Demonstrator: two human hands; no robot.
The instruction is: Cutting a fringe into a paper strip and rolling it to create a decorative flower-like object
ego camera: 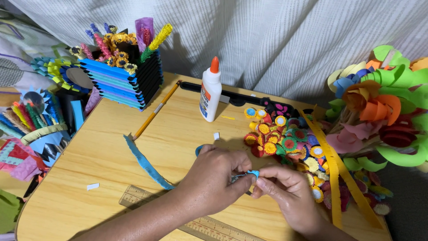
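Both hands are meeting over the front middle of the wooden table [111, 147], pinching one small blue paper coil [253, 173] between them. The left hand [214, 176] is closing thumb and forefinger on the coil's left side, where the fringed blue paper strip [145, 165] seems to be feeding in; the strip is trailing away to the left across the bare wood. The right hand [287, 189] is nipping the coil's right edge with its fingertips [263, 178], the other fingers curling in loosely. A wooden ruler [209, 225] is lying under the left forearm, running along the table's near edge. To the right, a pile of rolled paper flowers [285, 138] is sitting just beside the right hand, with yellow paper strips [332, 169] crossing it toward the right edge. Behind the hands, a glue bottle [210, 91] is standing upright, well apart, and a pencil [156, 111] is lying slantwise beside it. A blue-and-black holder [125, 80] is occupying the far left corner. The widest open wood is lying to the left of the strip.
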